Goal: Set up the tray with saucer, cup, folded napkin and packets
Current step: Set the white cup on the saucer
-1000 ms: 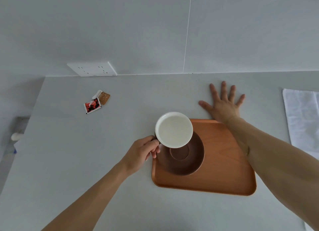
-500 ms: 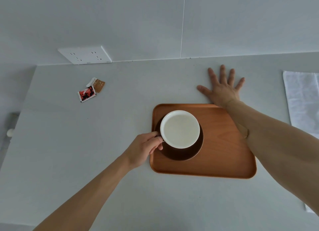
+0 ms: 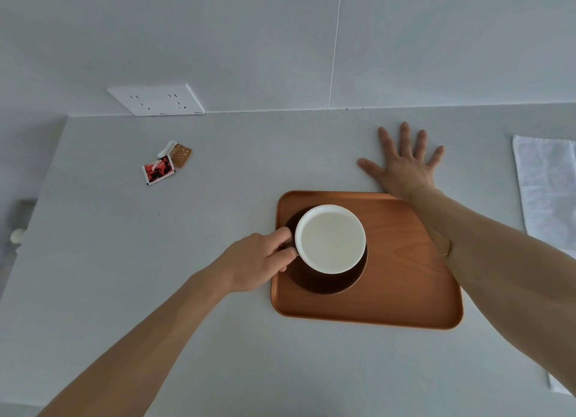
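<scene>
An orange wooden tray [image 3: 402, 285] lies on the grey counter. A dark brown saucer [image 3: 324, 282] sits in its left half, and a white cup [image 3: 329, 239] stands on the saucer. My left hand [image 3: 261, 260] grips the cup's handle at its left side. My right hand [image 3: 402, 164] rests flat on the counter with fingers spread, just beyond the tray's far edge. Two or three small packets [image 3: 165, 164], one red and one brown, lie together at the far left. A white napkin [image 3: 548, 198] lies spread flat at the right edge.
A white power socket strip [image 3: 156, 100] sits on the wall at the counter's back left. The counter's left edge drops off near a small white knob [image 3: 17, 236]. A grey wall closes the far side.
My left hand carried the cup from above the saucer's left rim to the saucer's middle and lowered it there. The right hand stayed flat on the counter.
</scene>
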### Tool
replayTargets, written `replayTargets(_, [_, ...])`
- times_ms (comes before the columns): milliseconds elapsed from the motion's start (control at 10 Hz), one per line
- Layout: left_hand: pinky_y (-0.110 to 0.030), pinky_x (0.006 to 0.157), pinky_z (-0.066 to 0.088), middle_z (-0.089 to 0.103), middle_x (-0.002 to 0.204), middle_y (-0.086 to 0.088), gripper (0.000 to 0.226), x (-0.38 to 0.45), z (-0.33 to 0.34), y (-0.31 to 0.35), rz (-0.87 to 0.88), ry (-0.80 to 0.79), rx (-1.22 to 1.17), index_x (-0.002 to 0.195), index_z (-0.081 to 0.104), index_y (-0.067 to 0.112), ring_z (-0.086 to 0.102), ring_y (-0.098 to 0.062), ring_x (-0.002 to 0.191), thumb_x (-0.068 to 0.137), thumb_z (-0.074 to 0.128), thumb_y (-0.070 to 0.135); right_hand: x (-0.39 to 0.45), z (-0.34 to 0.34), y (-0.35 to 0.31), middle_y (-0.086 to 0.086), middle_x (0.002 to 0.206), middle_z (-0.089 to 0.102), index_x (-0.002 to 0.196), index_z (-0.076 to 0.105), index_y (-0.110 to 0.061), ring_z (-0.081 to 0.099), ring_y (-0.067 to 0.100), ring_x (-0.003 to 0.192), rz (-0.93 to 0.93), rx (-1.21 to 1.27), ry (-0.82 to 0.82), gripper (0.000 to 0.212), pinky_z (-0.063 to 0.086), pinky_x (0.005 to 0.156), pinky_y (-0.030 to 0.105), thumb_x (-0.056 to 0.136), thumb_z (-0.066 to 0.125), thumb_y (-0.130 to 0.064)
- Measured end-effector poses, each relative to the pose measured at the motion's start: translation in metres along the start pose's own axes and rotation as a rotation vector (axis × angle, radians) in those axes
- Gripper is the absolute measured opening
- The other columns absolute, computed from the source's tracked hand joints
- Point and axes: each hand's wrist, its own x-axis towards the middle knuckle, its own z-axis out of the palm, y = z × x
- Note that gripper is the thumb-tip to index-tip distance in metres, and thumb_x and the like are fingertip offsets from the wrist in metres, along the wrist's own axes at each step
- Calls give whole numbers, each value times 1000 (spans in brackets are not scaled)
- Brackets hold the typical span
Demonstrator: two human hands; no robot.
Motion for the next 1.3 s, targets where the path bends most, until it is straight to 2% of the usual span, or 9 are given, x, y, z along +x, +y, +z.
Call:
replayTargets(200, [-42, 71, 48, 64, 81, -3, 20, 4, -13, -2, -7, -68, 100, 82, 39, 29, 59, -23, 76, 98, 41, 41, 0, 1, 0, -1, 163, -15, 149, -7, -46, -18, 33, 147, -2, -4, 3, 88, -11, 111, 69, 74, 13, -89])
replayTargets(300, [-42, 68, 45, 58, 79, -7, 22, 8, -19, -2, 12, -109, 127, 78, 38, 32, 51, -24, 70, 99, 41, 40, 0, 2, 1, -1, 163, -15, 149, -7, -46, -18, 33, 148, -1, -6, 4, 89, -12, 111, 68, 74, 13, -89])
replayTargets(400, [-43, 71, 45, 57, 82, -11, 21, 11, -23, -3, 7, -161, 127, 79, 39, 33, 52, -28, 75, 99, 40, 40, 1, 2, 1, -1, 163, -15, 149, -7, -46, -17, 33, 148, -3, 0, 7, 88, -12, 111, 68, 74, 13, -89])
replayTargets(500, [-39, 70, 41, 50, 77, -3, 22, 15, -27, -3, 7, -212, 91, 77, 40, 35, 45, -18, 70, 100, 40, 39, 1, 2, 2, -1, 163, -15, 148, -7, -47, -18, 33, 148, -1, -1, 8, 88, -12, 111, 68, 74, 13, -90])
replayTargets(600, [-35, 67, 38, 48, 73, 4, 24, 19, -30, -1, 17, -200, 116, 76, 40, 37, 43, -15, 68, 100, 40, 38, 1, 3, 1, -2, 163, -15, 148, -7, -47, -18, 32, 147, 0, -4, 4, 88, -12, 111, 68, 74, 13, -90])
replayTargets(800, [-38, 72, 45, 59, 83, -2, 13, 19, -26, -5, 50, -107, 145, 91, 47, 31, 53, -19, 75, 99, 41, 40, 0, 1, 1, -2, 163, -16, 148, -7, -47, -19, 32, 147, 3, -9, 1, 88, -12, 111, 68, 74, 13, -89])
replayTargets(1000, [-35, 70, 47, 61, 83, 0, 9, 14, -16, -12, 70, 5, 62, 95, 50, 34, 56, -15, 75, 97, 44, 41, 2, 0, 1, -3, 163, -15, 148, -5, -48, -19, 31, 147, 1, 1, -17, 86, -14, 110, 66, 76, 20, -88])
replayTargets(1200, [-32, 72, 47, 61, 83, 7, 15, 10, -6, -16, 59, 96, 24, 104, 53, 32, 58, -11, 78, 97, 43, 41, -9, -16, 23, -2, 164, -4, 151, 9, -43, -7, 28, 150, -67, -2, -78, 74, 3, 118, 60, 88, 37, -71])
replayTargets(1300, [-30, 74, 47, 62, 90, 8, 17, 6, -1, -15, 41, 117, -28, 108, 54, 33, 59, -10, 83, 97, 43, 41, -50, -14, 32, 2, 163, 11, 150, 22, -33, 6, 27, 150, -51, 49, -2, 64, 12, 119, 55, 94, 36, -60])
